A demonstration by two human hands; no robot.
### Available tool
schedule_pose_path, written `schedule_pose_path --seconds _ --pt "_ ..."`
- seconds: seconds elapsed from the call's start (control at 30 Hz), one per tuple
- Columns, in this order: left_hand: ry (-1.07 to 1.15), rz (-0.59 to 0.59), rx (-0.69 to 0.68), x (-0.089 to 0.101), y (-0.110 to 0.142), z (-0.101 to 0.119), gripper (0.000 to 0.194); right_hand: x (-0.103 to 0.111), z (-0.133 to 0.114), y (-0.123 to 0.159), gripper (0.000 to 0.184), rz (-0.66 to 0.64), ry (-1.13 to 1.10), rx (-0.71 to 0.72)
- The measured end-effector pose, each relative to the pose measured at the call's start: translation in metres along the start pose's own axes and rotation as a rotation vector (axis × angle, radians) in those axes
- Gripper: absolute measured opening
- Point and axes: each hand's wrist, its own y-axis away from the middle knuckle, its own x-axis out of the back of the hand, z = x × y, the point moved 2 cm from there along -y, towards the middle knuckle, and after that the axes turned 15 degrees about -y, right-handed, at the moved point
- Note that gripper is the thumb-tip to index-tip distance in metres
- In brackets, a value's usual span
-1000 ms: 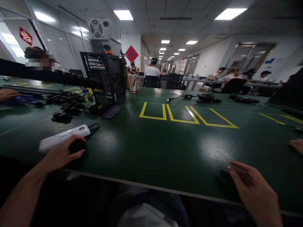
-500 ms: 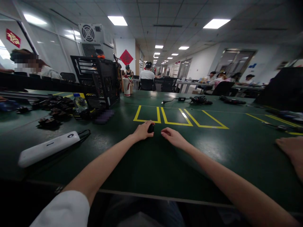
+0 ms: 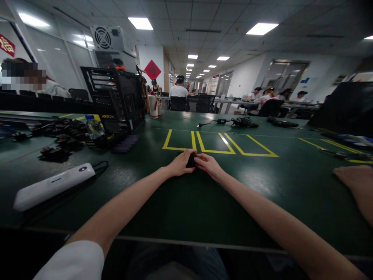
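My left hand (image 3: 181,163) is curled around a small black object (image 3: 191,160), gripping it between thumb and fingers. From the right, my right hand (image 3: 210,165) meets it, fingertips pinched together against the object's right side. Fingers cover much of the object, so I cannot make out its exact kind. Both hands are just above or on the green tabletop (image 3: 180,210), near the front edge of the yellow tape outlines (image 3: 210,152).
On the left lie a white elongated device (image 3: 55,185) with a strap, dark clip-like parts (image 3: 58,152) and a bottle (image 3: 93,127). Behind them stands an open computer case (image 3: 116,97). A coiled cable (image 3: 244,122) lies farther back. Another person's hand (image 3: 354,182) rests at right.
My right hand has moved left and now touches the black object. My left hand has shifted slightly right with it. The view has turned a little.
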Motion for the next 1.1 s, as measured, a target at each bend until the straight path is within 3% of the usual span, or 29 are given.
schedule_pose_path --seconds 0.23,0.6,0.9,1.1 --pt "0.046 0.049 -0.027 0.001 0.007 0.001 0.066 -0.003 -0.003 0.009 0.034 -0.039 0.258 0.2" --pt "0.043 0.048 0.04 0.009 0.012 0.003 0.064 -0.01 -0.008 0.014 0.03 -0.047 0.366 0.251" --pt "0.022 0.102 0.065 0.01 0.008 0.002 0.06 -0.007 -0.003 0.012 0.033 -0.126 0.223 0.239" --pt "0.006 0.11 0.075 0.009 0.008 0.002 0.06 -0.007 -0.005 0.012 0.029 -0.097 0.239 0.279"
